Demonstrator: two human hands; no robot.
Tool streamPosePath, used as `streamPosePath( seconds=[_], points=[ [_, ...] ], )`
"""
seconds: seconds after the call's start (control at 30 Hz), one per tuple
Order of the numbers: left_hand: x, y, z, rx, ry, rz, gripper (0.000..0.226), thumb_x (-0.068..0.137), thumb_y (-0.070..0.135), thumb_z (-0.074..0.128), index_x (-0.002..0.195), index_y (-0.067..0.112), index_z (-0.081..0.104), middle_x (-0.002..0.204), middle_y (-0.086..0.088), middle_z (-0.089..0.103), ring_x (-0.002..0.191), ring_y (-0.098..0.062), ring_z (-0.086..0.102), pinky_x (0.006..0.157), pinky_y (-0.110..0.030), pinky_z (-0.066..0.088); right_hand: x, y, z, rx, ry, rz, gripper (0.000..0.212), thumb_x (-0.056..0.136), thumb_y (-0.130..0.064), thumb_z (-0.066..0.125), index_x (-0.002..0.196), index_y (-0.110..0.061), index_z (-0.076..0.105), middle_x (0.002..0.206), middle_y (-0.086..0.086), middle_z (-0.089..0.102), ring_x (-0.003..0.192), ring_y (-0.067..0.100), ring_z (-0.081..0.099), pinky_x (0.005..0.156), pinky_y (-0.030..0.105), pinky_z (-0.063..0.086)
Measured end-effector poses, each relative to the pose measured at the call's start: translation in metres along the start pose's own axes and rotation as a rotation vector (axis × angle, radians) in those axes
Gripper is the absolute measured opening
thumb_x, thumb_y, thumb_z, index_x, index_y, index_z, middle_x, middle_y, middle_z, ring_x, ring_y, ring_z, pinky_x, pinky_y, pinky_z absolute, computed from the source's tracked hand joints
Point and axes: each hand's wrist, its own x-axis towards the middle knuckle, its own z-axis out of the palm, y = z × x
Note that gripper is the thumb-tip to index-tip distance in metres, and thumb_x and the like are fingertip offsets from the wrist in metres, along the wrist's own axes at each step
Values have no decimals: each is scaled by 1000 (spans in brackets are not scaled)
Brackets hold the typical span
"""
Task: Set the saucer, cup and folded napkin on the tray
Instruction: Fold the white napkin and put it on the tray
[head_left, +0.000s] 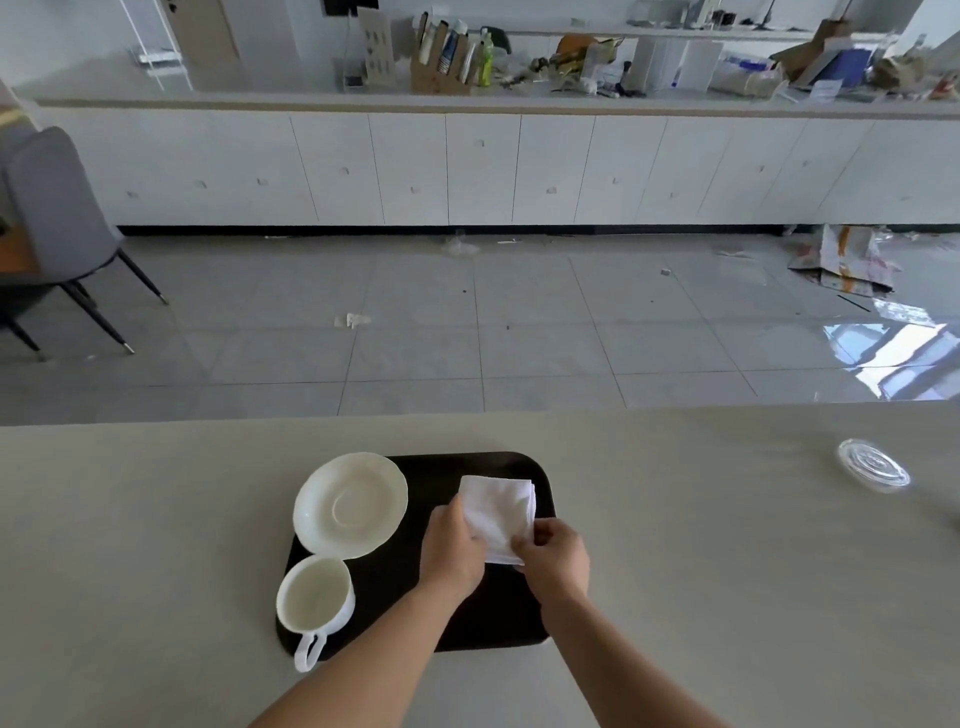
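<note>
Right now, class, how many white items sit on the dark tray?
3: the saucer at the tray's far left, the cup near left, the napkin far right, held by both hands.

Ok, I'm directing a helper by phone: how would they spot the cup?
Find the dark tray on the pale table. At its near left corner stands the white cup, empty, its handle pointing toward the person. Unlike the flat saucer behind it and the folded napkin, it is deep and round.
</note>
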Motion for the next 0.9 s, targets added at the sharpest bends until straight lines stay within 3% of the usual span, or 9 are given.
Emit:
streamPosePath(
  seconds=[0.27,0.37,0.5,0.6,0.77,0.83,0.9],
  points=[
    [-3,-16,8,140,-10,81,48,93,5,53,141,11,50,145,-8,51,128,-27,49,106,-35,44,4,-2,3,-252,-67,-74,18,86,-26,64,88,-9,60,77,2,66,73,22,66,62,35,52],
    [-13,-19,5,110,11,102,46,92,5,56,138,10,52,141,-6,52,126,-24,50,100,-28,43,3,-2,-5,-390,-57,-138,24,87,-31,64,91,-10,54,77,-1,61,72,20,59,59,29,41],
    [-31,-27,-6,69,57,150,45,92,9,59,136,16,56,132,1,54,119,-13,54,90,-14,38,-6,5,-19,-449,39,-247,24,89,-24,66,110,-15,61,96,1,63,87,24,63,70,29,43],
    [-43,-33,-15,61,61,167,44,92,11,58,135,19,58,129,4,56,119,-11,55,93,-13,37,-11,7,-24,-438,62,-276,16,88,-18,66,104,-15,68,92,-1,66,82,22,62,72,31,49],
    [-58,-41,-28,71,92,174,43,92,11,56,134,20,59,129,5,58,118,-11,58,97,-21,44,-14,5,-20,-447,13,-310,17,89,-18,67,106,-16,67,97,1,70,88,24,64,72,29,44],
    [-59,-42,-29,71,46,146,47,93,14,54,140,20,54,136,3,56,122,-13,56,100,-24,43,-10,3,-19,-475,23,-305,7,90,-21,67,90,-17,62,89,3,65,80,25,60,68,31,44],
    [-56,-38,-28,33,-48,84,55,95,18,53,149,17,44,148,-1,49,133,-17,50,105,-26,39,-5,3,-17,-506,35,-291,27,90,-23,67,71,-20,47,77,3,58,70,23,52,62,32,41]
  ],
)
